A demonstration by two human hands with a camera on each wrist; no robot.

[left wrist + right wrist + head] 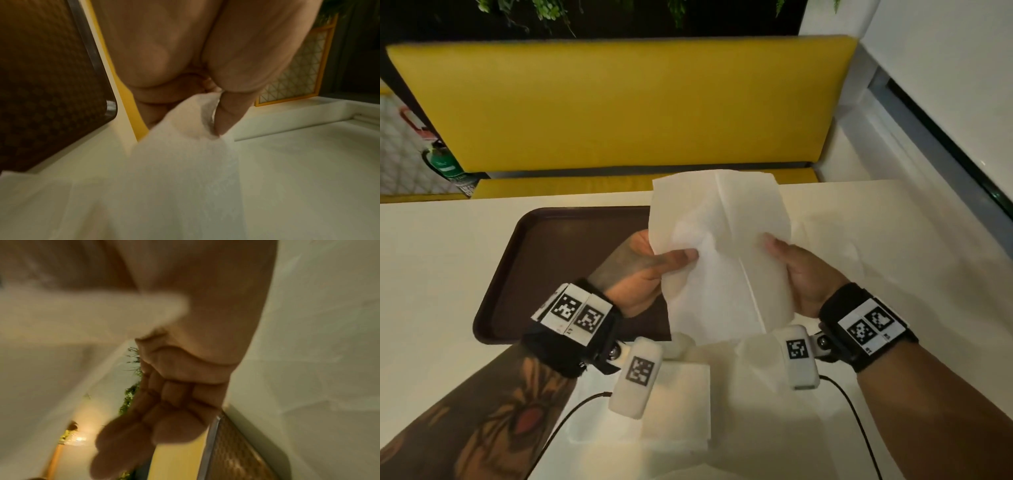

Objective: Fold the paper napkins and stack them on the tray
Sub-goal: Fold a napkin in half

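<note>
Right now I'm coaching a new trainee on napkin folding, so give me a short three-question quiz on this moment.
1. True or false: the brown tray already holds folded napkins.
2. Which hands hold the unfolded napkin? A) left hand only B) right hand only C) both
3. Fill in: the bench behind the table is ____.

Key: 1 false; 2 C; 3 yellow.
</note>
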